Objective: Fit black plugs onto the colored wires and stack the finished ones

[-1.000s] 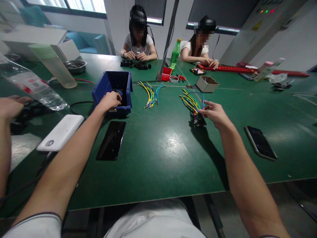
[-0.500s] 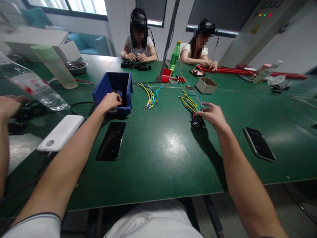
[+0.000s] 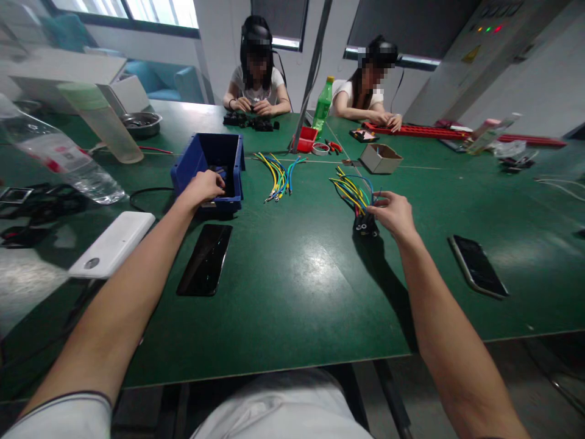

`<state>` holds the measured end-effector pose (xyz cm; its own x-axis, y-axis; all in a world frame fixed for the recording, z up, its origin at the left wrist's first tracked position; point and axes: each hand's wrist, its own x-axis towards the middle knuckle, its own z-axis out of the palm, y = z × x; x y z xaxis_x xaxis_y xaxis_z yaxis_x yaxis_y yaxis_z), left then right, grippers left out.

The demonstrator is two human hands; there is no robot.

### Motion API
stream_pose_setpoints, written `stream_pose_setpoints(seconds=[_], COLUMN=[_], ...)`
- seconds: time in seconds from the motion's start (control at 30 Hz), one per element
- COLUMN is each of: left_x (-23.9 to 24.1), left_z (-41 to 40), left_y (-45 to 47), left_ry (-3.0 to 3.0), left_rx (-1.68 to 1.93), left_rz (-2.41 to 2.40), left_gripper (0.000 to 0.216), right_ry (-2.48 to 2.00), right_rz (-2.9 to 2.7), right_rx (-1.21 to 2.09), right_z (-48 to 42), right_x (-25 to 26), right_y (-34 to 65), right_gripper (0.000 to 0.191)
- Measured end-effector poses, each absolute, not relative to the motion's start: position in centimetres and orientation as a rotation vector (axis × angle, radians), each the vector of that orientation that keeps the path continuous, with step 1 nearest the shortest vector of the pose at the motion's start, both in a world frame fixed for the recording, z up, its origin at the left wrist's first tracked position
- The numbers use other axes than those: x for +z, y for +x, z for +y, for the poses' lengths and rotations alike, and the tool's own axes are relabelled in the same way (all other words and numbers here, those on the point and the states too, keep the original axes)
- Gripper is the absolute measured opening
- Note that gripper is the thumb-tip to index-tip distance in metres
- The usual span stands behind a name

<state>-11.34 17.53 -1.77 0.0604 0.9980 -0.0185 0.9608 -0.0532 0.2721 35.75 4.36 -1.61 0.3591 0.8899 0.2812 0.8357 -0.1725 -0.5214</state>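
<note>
My left hand (image 3: 208,185) reaches over the front wall of a blue plastic bin (image 3: 208,143). Its fingers are curled inside among dark parts, and what they grip is hidden. On the right, my right hand (image 3: 393,210) pinches a blue wire (image 3: 373,194) at the edge of a wire bundle (image 3: 350,190). Yellow, green and blue wires make up this bundle, with black ends (image 3: 365,225) carrying metal rings towards me. Between the hands lies a second bunch of yellow, blue and green wires (image 3: 280,177), touched by neither hand.
A black phone (image 3: 205,259) and a white power bank (image 3: 112,245) flank my left forearm; another phone (image 3: 478,265) lies right. A tilted water bottle (image 3: 68,155), small carton (image 3: 381,160), green bottle (image 3: 323,103) and metal pole (image 3: 313,73) stand farther off. Two people work across the table.
Another person's hand and forearm at the far left edge have gone out of view. My right hand has shifted very slightly; my left hand stays in the bin.
</note>
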Motion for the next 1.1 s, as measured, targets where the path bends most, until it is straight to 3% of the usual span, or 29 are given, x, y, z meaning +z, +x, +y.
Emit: stream_pose_setpoints(seconds=[0.57, 0.87, 0.97, 1.1], left_x=[-1.4, -1.3, -1.4, -1.7], left_z=[17.1, 16.9, 16.9, 17.1], left_y=[-11.1, -10.9, -11.0, -11.2], left_ry=[2.103, 2.067, 2.064, 2.082], left_rx=[0.205, 0.266, 0.291, 0.309], left_rz=[2.075, 2.078, 2.054, 2.032], left_gripper=[0.029, 0.028, 0.027, 0.028], right_ry=[-2.163, -2.155, -2.129, -2.024], right_rz=[-1.475, -1.428, -1.430, -1.361], right_rx=[0.149, 0.095, 0.031, -0.141], right_z=[5.1, 5.0, 5.1, 5.1], right_x=[-2.6, -2.9, -2.9, -2.7], right_y=[36.4, 36.3, 36.3, 36.0], right_gripper=[0.050, 0.093, 0.087, 0.060])
